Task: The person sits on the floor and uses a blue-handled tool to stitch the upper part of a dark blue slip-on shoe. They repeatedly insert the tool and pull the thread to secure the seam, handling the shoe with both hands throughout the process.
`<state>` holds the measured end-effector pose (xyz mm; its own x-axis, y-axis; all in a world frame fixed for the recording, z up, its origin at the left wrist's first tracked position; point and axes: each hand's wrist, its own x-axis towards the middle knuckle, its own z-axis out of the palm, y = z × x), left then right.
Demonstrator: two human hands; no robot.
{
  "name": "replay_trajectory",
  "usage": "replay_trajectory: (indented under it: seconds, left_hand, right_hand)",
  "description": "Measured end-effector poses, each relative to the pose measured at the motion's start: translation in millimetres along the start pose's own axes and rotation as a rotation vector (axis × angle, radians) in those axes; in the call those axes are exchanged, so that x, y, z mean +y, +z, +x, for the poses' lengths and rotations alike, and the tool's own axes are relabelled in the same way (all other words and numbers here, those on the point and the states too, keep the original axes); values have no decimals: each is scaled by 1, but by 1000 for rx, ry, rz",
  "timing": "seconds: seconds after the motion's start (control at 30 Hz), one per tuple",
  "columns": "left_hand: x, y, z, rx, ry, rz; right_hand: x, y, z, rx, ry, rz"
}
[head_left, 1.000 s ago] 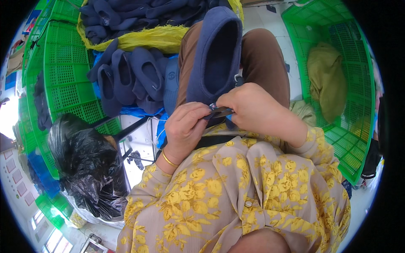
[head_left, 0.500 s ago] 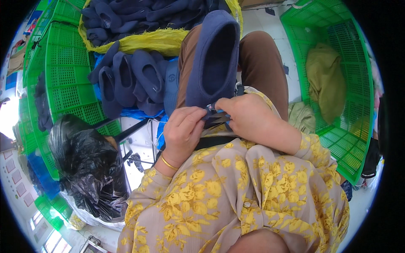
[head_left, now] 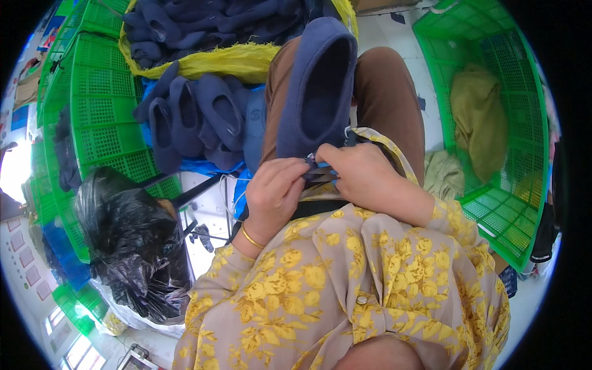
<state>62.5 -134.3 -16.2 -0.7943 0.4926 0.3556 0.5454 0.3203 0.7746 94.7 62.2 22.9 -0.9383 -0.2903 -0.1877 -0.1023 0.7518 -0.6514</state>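
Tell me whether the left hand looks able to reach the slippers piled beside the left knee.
Probably yes: nothing visible blocks the left hand from the piled slippers, though it seems busy at the heel of another slipper.

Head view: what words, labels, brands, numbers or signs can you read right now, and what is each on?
Nothing is legible.
Navy slipper at centre: no readable text.
Blue sole beside the slipper pile: round mark, too small to read.
Wall sheets at far left: too small and blurred to read.
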Motion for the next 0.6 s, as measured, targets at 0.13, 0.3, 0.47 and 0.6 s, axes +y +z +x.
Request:
replay_trajectory:
  seconds: [0.13,0.3,0.47,0.6]
  left_hand:
    - [4,-1,1,27,-36,-16]
    - [3,-1,5,-14,9,-76]
    - [3,2,5,-22,11,-77]
    - [1,5,4,-12,18,-90]
  right_hand:
    - [11,5,-7,77,-56,88]
    - [17,13,-5,150,-77,149]
    - [15,17,-2,153,43,290]
    - [18,18,3,180,-65,296]
